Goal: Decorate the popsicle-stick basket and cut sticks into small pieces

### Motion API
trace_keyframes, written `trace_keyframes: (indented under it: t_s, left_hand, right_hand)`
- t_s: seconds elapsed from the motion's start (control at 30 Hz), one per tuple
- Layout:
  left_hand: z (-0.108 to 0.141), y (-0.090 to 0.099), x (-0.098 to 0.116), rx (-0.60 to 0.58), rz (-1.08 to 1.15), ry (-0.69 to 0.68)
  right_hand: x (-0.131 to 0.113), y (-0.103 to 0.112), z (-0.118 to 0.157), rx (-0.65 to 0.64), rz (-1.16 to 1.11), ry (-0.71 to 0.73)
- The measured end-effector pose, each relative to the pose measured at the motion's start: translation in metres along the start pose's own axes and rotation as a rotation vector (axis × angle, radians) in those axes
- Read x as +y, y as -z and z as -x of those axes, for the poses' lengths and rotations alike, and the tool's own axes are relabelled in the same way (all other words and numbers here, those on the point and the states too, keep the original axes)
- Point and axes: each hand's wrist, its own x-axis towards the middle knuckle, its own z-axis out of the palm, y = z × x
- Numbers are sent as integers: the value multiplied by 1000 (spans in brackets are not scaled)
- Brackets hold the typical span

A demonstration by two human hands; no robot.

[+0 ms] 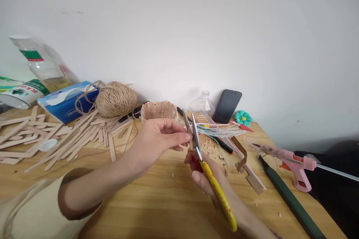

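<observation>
Scissors (216,188) in right hand (204,183), strip (191,143) in left hand (159,139), blurrily lettered blue pack (70,107)

Soft, fairly bright light spreads over the wall (168,44), palest to the upper right of the ball of twine (116,99) and greyer toward the corners. Faint shadows lie on the wall either side of the ball. Lower right of it, the scissors' (210,177) blades gleam; far left, a bottle (46,69) looks stretched and slightly soft.
</observation>
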Motion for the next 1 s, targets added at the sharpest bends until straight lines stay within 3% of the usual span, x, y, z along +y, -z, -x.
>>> trace_keyframes:
  t_s: [0.2,0.57,1.0]
  left_hand:
    - [0,2,-2,-29,-61,-33]
    - [5,0,1,52,-154,-41]
    - [4,-4,4,84,-125,-9]
  right_hand:
    - [1,0,1,9,51,-33]
    - [-1,0,1,-6,89,-55]
    - [-1,-4,-1,-24,0,-65]
